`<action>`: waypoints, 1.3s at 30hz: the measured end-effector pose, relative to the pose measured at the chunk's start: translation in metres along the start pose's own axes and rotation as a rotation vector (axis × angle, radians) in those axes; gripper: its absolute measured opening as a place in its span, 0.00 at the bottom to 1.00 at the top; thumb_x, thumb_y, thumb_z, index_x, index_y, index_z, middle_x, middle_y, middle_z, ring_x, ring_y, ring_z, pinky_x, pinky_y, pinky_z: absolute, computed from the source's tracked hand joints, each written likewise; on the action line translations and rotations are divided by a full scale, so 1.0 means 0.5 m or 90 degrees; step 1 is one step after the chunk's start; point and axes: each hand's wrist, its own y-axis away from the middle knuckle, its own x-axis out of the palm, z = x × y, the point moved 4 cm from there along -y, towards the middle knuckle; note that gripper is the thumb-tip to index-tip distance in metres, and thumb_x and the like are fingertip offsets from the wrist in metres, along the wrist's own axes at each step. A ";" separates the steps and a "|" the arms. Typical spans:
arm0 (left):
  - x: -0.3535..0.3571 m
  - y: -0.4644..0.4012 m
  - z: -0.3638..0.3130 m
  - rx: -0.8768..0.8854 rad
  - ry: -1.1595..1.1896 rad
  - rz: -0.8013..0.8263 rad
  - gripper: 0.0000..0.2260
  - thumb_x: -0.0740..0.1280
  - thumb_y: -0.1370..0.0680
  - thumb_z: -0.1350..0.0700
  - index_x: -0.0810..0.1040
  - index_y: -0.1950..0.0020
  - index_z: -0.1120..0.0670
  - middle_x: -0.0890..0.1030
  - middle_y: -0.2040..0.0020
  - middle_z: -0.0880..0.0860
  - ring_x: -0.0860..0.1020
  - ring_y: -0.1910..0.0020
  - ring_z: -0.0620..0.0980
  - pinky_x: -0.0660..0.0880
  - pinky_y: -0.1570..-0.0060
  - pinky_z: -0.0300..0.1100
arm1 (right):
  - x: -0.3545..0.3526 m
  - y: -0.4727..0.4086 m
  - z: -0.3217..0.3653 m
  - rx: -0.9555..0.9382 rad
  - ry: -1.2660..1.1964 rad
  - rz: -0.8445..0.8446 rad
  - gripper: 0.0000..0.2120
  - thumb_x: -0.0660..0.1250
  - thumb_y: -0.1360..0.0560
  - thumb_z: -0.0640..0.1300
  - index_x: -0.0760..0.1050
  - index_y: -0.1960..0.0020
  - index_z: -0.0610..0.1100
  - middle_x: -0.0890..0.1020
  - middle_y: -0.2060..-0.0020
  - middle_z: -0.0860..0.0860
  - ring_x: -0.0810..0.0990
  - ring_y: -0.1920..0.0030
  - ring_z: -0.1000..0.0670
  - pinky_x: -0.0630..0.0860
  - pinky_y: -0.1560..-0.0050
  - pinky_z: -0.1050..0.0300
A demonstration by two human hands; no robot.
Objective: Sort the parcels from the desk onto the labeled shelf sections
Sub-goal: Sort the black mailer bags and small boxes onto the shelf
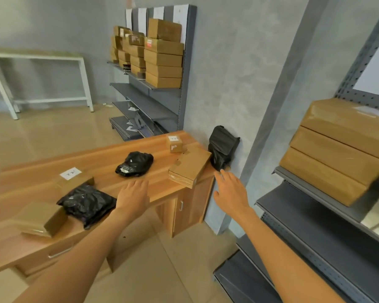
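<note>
Two empty, loosely spread hands reach over the wooden desk (92,162), the right hand (230,191) nearer the flat brown cardboard parcel (189,167) at the desk's right corner, its long axis running away up-right, the left hand (132,196) lying near-left of it.

The bench (109,162) is orange-brown wood with streaked grain. Brown cardboard boxes (189,166) and glossy black plastic bags (135,164) lie on it, one box bearing a white label (70,173). The shelves (315,226) are dark grey, the wall (228,73) mottled blue-grey, the floor (53,136) beige.
</note>
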 end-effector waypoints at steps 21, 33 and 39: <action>0.091 -0.585 -0.175 0.041 -0.018 0.030 0.20 0.58 0.20 0.50 0.65 0.29 0.55 0.70 0.31 0.53 0.67 0.31 0.54 0.66 0.33 0.47 | 0.165 -0.509 -0.342 0.102 -0.057 0.041 0.28 0.59 0.19 0.48 0.56 0.23 0.41 0.61 0.25 0.44 0.59 0.26 0.45 0.60 0.29 0.52; 0.184 -0.850 -0.216 0.096 0.038 0.086 0.21 0.60 0.21 0.52 0.66 0.28 0.53 0.70 0.31 0.53 0.66 0.31 0.54 0.66 0.35 0.47 | 0.280 -0.700 -0.462 0.181 -0.056 0.106 0.28 0.58 0.19 0.49 0.55 0.23 0.41 0.61 0.25 0.44 0.59 0.26 0.45 0.61 0.29 0.52; 0.240 -1.007 -0.211 0.133 0.063 0.124 0.18 0.59 0.21 0.51 0.68 0.31 0.53 0.73 0.34 0.53 0.69 0.34 0.55 0.69 0.41 0.48 | 0.345 -0.828 -0.512 0.227 -0.045 0.116 0.27 0.57 0.19 0.52 0.59 0.24 0.41 0.67 0.29 0.45 0.64 0.30 0.44 0.66 0.34 0.52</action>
